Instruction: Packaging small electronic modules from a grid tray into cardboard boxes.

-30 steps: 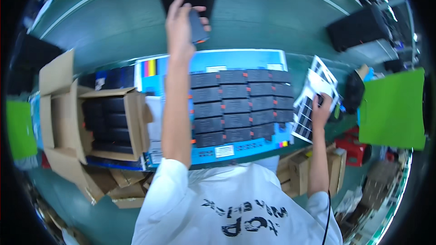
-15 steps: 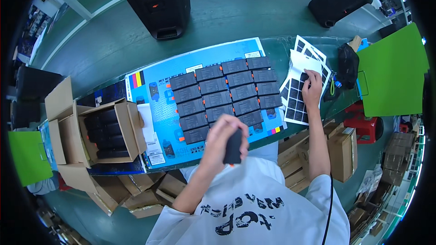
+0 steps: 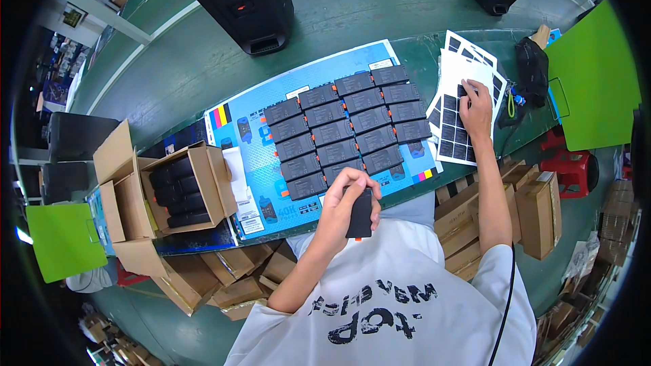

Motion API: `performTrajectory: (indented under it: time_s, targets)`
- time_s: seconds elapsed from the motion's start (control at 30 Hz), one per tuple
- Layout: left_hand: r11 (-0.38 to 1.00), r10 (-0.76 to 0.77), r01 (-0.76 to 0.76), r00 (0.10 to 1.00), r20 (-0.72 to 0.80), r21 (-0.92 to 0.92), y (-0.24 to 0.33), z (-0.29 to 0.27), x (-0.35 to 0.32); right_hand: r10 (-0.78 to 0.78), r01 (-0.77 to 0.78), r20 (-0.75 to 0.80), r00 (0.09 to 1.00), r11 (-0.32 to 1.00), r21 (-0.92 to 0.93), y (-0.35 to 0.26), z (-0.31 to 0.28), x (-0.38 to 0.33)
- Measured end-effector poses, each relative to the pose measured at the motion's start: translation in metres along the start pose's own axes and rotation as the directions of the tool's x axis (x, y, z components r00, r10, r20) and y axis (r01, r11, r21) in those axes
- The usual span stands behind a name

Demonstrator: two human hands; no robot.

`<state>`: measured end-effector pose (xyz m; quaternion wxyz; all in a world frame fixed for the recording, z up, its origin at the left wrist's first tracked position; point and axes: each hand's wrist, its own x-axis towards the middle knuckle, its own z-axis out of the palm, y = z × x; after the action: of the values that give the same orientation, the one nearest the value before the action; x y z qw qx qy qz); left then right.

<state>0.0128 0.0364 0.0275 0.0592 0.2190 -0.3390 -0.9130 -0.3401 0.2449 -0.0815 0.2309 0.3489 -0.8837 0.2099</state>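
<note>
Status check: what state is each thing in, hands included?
Left hand, curled around the held black pack
Held black pack, orange end showing
Laid-out black packs, flat, in close rows
Right hand, bent over the label sheets
Label sheets, overlapping
Cardboard box, open, black packs inside

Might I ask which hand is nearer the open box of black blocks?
Left: the left hand holds a black block right of the box; the right hand is farther right, at label sheets.

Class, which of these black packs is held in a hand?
The pack in the left hand, before the white shirt; the packs on the blue sheet lie in rows.
</note>
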Motion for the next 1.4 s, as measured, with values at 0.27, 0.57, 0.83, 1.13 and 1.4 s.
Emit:
performTrajectory:
  time_s: [0.27, 0.57, 0.83, 1.13, 1.4]
  targets:
    - [1.0, -0.006, 0.006, 1.0, -0.022, 0.02, -0.005, -0.007, -0.01, 0.047, -0.044, -0.05, 0.998, 0.997, 0.059, -0.001, 0.0, -0.001]
    - [0.996, -0.007, 0.013, 0.998, -0.062, 0.093, -0.003, -0.01, -0.01, 0.061, -0.058, -0.049, 0.997, 0.996, 0.063, 0.009, 0.006, -0.012]
    - [0.993, -0.031, 0.039, 0.997, -0.076, 0.109, -0.011, -0.01, -0.008, -0.034, 0.032, 0.005, 0.999, 0.987, 0.16, -0.003, -0.003, 0.002]
    - [0.996, -0.026, 0.033, 0.996, -0.088, 0.083, -0.011, -0.016, -0.006, -0.035, 0.039, -0.036, 0.999, 0.989, 0.142, -0.003, -0.002, 0.002]
    - [0.996, -0.041, 0.048, 0.995, -0.092, 0.079, -0.014, -0.02, -0.005, -0.013, 0.017, -0.033, 0.999, 0.99, 0.143, -0.006, -0.005, 0.003]
